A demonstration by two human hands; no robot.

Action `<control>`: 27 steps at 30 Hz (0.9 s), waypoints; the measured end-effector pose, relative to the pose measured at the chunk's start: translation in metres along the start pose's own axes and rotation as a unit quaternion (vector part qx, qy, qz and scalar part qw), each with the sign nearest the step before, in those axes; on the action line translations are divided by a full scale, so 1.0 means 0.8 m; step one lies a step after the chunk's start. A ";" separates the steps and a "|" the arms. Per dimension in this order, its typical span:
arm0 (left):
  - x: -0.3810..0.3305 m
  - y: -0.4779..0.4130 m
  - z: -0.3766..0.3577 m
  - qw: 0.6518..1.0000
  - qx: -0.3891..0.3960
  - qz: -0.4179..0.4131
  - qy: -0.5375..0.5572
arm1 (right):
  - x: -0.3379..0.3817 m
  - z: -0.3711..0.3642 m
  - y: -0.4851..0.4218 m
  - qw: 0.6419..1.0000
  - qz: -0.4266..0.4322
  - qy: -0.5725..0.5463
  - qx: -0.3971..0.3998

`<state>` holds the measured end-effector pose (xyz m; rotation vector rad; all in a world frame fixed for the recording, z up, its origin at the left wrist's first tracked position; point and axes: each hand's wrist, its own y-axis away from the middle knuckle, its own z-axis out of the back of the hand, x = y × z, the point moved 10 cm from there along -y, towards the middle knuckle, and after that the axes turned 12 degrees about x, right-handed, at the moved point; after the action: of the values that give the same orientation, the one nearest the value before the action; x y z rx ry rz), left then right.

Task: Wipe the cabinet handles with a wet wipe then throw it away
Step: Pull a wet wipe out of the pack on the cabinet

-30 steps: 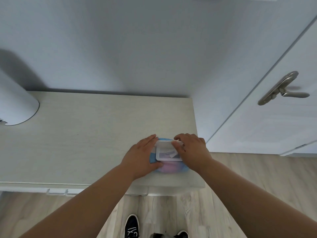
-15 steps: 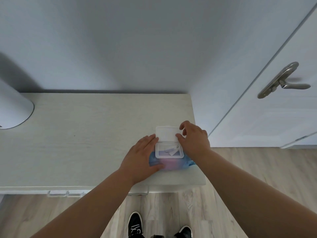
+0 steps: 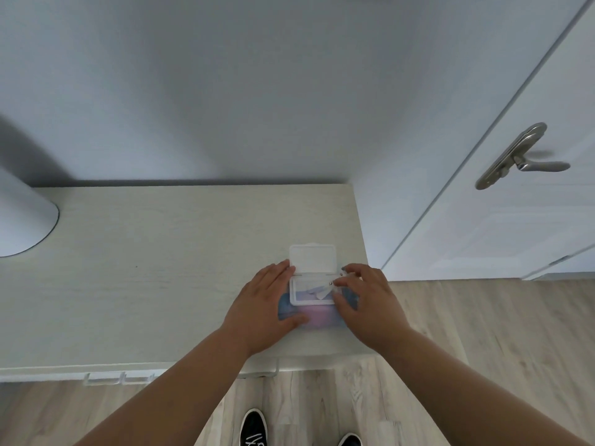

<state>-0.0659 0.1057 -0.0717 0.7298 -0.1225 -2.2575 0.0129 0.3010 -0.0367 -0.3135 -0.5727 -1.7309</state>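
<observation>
I see the wipes pack (image 3: 309, 313) near the right front corner of the surface (image 3: 161, 284), its lid (image 3: 313, 259) flipped up. My left hand (image 3: 260, 310) lies flat on it. My right hand (image 3: 363, 304) pinches a wipe (image 3: 322, 292).

This looks like a room in a home: a pale wood-grain cabinet top (image 3: 161, 268) fills the left and centre against a plain grey-white wall (image 3: 225, 91), a white panelled door with a brushed metal lever handle (image 3: 515, 159) stands at right, and light wood-plank flooring (image 3: 483, 333) runs along the bottom.
</observation>
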 end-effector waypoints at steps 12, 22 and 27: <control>-0.004 0.004 0.006 0.999 -0.014 0.020 -0.027 | 0.010 0.000 0.001 0.998 -0.024 -0.056 -0.034; -0.016 0.005 0.018 0.999 -0.024 0.003 -0.020 | 0.002 0.030 0.030 0.987 -0.052 -0.139 -0.067; -0.034 0.007 0.028 0.998 -0.058 0.003 -0.014 | 0.015 0.058 0.047 0.967 -0.062 -0.222 -0.108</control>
<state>-0.0588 0.1177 -0.0387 0.6352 -0.0062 -2.2479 0.0419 0.3104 0.0163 -0.8500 -0.7367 -1.8578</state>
